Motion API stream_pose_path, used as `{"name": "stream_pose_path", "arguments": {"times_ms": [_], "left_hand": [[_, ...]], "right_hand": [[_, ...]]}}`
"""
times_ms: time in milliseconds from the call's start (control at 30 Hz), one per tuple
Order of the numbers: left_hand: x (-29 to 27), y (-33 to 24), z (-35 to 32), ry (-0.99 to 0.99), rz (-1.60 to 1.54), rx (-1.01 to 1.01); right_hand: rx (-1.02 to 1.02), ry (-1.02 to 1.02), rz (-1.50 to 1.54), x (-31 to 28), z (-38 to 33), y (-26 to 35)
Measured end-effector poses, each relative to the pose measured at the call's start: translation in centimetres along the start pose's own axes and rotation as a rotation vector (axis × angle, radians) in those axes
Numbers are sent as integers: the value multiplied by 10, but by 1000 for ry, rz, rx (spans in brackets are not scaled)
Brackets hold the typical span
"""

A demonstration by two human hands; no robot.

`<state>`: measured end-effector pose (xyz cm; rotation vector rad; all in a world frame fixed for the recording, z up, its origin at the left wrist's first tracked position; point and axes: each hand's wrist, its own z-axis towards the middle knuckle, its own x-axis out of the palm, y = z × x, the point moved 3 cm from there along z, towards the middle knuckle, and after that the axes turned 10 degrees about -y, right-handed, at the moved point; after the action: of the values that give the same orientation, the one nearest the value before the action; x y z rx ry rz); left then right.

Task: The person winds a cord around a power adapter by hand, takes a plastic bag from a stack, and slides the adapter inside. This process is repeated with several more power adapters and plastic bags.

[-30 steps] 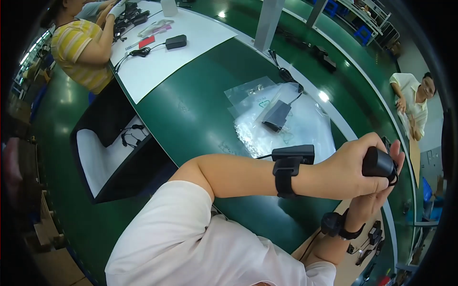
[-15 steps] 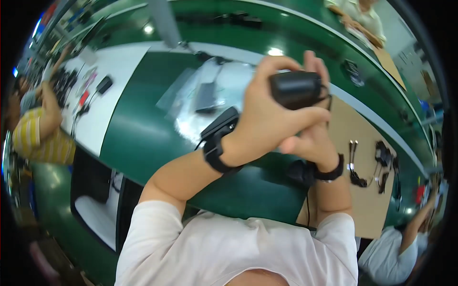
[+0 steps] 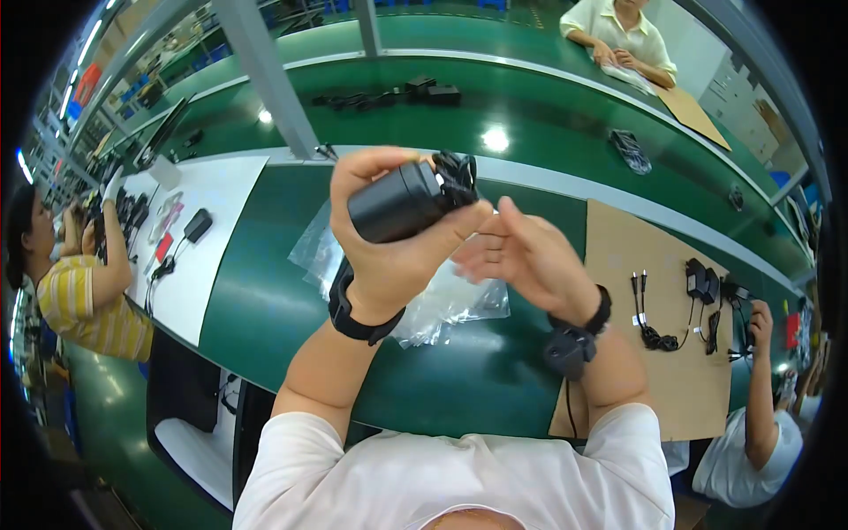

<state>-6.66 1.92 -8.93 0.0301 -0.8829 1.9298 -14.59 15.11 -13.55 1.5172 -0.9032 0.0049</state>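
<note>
My left hand [image 3: 389, 265] grips a black power adapter [image 3: 393, 205] above the green table. A bundled black cable [image 3: 456, 178] sits at the adapter's right end, by my left fingertips and thumb. Just right of it, my right hand [image 3: 546, 267] is open, its fingers stretched toward the left thumb and slightly blurred. I cannot tell whether the two hands touch. Beneath them lie clear plastic bags [image 3: 473, 305], partly hidden by my left hand and wrist.
To the right, a cardboard sheet [image 3: 618, 389] carries black adapters [image 3: 702, 281] and cables [image 3: 658, 337]. A white sheet [image 3: 190, 305] with another adapter [image 3: 198, 225] covers the left side. A metal post [image 3: 269, 84] rises beyond the table. Co-workers sit left, right and across.
My hands have drawn apart. The left hand moved left with the adapter and turned it, so the cable bundle now shows. My right hand has come away from the adapter.
</note>
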Motion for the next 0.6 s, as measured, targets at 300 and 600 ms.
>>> {"name": "stream_pose_path", "arguments": {"times_ms": [300, 600], "left_hand": [[26, 31, -26, 62, -190, -701], [16, 28, -22, -59, -85, -639]], "right_hand": [[-340, -319, -201, -13, 9, 14], [-525, -152, -567, -9, 0, 18]]}}
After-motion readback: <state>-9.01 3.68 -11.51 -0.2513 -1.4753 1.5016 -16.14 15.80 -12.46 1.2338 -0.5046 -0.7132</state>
